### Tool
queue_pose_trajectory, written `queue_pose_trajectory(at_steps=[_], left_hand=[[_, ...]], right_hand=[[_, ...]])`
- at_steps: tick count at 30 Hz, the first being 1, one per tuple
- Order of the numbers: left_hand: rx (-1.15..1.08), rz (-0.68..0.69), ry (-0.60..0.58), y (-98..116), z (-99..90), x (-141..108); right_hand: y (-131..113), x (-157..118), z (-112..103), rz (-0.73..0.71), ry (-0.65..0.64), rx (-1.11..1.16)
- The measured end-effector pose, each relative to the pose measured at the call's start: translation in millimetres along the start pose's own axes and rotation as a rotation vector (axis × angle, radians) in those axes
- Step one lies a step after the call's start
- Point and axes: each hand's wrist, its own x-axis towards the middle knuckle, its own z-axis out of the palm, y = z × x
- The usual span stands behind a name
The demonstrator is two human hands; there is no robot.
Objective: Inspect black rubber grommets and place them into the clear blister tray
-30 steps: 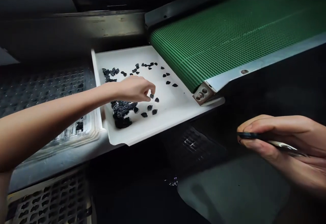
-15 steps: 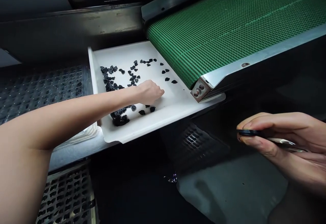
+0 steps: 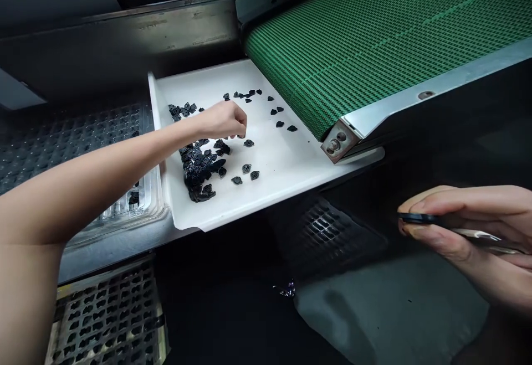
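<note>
My left hand [image 3: 226,120] reaches over the white tray [image 3: 286,168] with its fingers curled down and closed. Whatever its fingertips may hold is hidden. Under and in front of it lie small black plastic parts [image 3: 199,165], heaped along the tray's left side, with several scattered singly toward the right. At the right edge of the view, my right hand [image 3: 486,204] pinches a flat black plastic part [image 3: 419,218] edge-on between thumb and fingertips. A thin, shiny metal tool [image 3: 477,234], perhaps tweezers, rests inside that palm.
A green mesh conveyor belt [image 3: 353,60] ends above the white tray's right side, with a metal end bracket [image 3: 341,139]. Clear moulded trays [image 3: 145,201] lie left of the white tray. Lower left is another pocketed tray [image 3: 108,315] with dark shapes in it.
My left hand has moved left and farther back over the tray, uncovering several black parts near the front. My right hand still pinches its part. The view has shifted slightly.
</note>
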Motion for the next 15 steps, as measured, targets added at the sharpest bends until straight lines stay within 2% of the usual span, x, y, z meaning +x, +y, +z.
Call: queue_pose_trajectory(at_steps=[2,5,9,15], left_hand=[[0.060,-0.031,0.005,-8,-8.7,-10],[0.176,-0.015,-0.085,-22,-12.1,-26],[0.374,0.042,-0.147,-36,-1.2,-39],[0.548,0.036,-0.157,-41,18.8,-26]], right_hand=[[4,-2,-1,0.010,-0.003,-0.007],[10,-2,1,0.015,-0.020,-0.006],[13,2,7,0.033,-0.024,0.002],[10,5,12,0.004,-0.045,-0.020]])
